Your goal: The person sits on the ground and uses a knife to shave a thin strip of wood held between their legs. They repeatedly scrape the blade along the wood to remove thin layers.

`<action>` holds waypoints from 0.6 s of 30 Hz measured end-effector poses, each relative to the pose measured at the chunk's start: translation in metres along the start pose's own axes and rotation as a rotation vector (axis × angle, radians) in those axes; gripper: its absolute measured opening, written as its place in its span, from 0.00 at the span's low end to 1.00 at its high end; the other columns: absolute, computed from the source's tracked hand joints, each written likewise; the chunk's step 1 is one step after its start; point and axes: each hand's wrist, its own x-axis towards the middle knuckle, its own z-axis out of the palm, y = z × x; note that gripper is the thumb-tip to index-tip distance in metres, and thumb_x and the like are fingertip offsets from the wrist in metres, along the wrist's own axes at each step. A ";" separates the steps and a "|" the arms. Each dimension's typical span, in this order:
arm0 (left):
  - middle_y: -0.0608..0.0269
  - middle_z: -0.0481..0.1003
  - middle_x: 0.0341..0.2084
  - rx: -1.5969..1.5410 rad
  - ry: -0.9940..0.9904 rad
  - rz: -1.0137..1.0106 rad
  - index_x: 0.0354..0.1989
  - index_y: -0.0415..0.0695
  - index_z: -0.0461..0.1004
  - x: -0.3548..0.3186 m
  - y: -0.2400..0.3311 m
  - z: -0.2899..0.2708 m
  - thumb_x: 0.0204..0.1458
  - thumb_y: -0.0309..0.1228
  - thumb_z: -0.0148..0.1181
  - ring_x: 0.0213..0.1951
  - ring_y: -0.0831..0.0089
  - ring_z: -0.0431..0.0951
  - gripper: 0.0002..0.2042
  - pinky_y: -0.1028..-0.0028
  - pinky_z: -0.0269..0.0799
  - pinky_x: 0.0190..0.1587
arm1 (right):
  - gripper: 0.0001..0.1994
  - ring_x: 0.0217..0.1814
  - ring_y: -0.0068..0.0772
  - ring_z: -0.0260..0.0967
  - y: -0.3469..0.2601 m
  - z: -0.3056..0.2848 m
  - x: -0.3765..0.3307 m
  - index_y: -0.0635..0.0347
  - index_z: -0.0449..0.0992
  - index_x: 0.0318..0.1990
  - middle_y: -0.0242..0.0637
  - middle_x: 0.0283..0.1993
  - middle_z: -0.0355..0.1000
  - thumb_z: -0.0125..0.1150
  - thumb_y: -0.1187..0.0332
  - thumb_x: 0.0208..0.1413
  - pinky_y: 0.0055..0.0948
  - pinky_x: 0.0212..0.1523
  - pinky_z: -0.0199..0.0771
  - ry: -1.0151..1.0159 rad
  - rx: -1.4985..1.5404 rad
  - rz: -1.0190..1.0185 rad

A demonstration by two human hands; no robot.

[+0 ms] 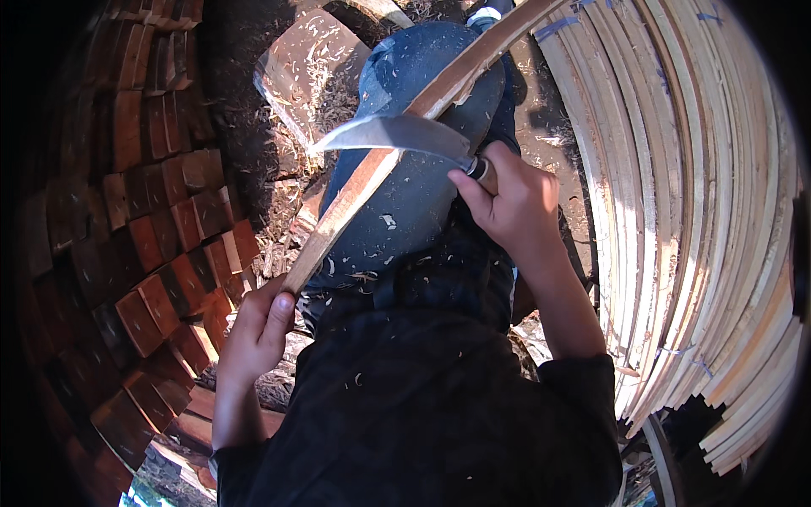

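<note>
My left hand (260, 328) is closed round the near end of a long wooden strip (345, 208), which slants up to the right across my lap. In my right hand (514, 196) is the handle of a curved knife, much like a sickle. Its grey blade (390, 135) crosses over the strip, pointing left; whether the edge touches the wood I cannot tell. Part of the strip's side looks freshly cut and pale, with a raised splinter near the middle. Beneath lies the blue cloth over my legs (405, 221), flecked with shavings.
Stacked reddish-brown wood blocks (152, 308) rise on the left. Long pale strips (667, 203), tied in bundles with blue bands, stand close on my right. A wood block (317, 63) strewn with shavings lies ahead, left of my knees. More shavings litter the ground.
</note>
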 end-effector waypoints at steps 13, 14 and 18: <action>0.67 0.61 0.13 -0.038 0.039 0.001 0.27 0.37 0.65 -0.006 -0.003 0.004 0.63 0.43 0.40 0.18 0.78 0.60 0.21 0.75 0.56 0.22 | 0.20 0.16 0.42 0.68 0.045 -0.020 0.036 0.58 0.66 0.23 0.38 0.15 0.67 0.66 0.52 0.47 0.33 0.16 0.67 0.094 -0.253 0.039; 0.67 0.61 0.13 -0.025 0.039 0.010 0.27 0.37 0.65 -0.005 0.003 0.011 0.63 0.43 0.40 0.18 0.78 0.60 0.21 0.75 0.56 0.22 | 0.19 0.18 0.45 0.69 0.053 -0.019 0.036 0.59 0.67 0.24 0.40 0.16 0.68 0.65 0.54 0.48 0.34 0.17 0.67 0.104 -0.248 0.028; 0.67 0.60 0.13 -0.022 -0.010 0.015 0.27 0.37 0.65 0.003 0.004 0.002 0.63 0.44 0.39 0.18 0.78 0.59 0.22 0.74 0.57 0.22 | 0.14 0.20 0.45 0.73 0.032 0.003 0.013 0.59 0.72 0.29 0.43 0.17 0.70 0.65 0.58 0.49 0.35 0.20 0.70 0.166 -0.059 0.213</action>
